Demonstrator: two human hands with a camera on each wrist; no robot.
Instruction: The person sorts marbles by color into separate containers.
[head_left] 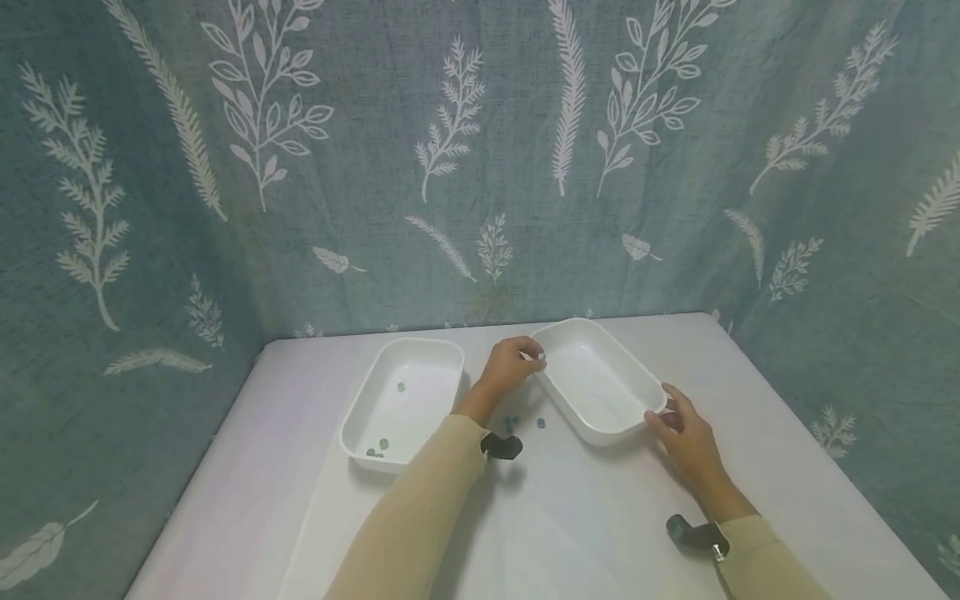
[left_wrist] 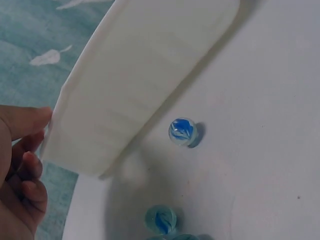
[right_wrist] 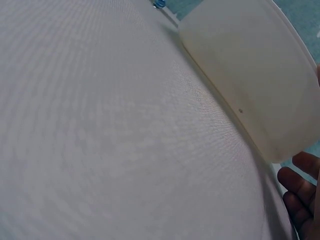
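Right white tray (head_left: 597, 382) — in both hands (head_left: 512, 365) — blue-swirled marbles (left_wrist: 182, 131) beside

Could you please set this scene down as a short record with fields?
Left hand: the left hand grips the right tray at its far left corner
Right hand: the right hand holds the same tray at its near right end
Right tray contents: no marbles seen inside
Left tray: the left tray holds a few marbles, most near its front end
Loose marbles: several blue-swirled loose marbles between the trays; exact count unclear
Surface: white table
Backdrop: blue-green curtain with white leaf prints
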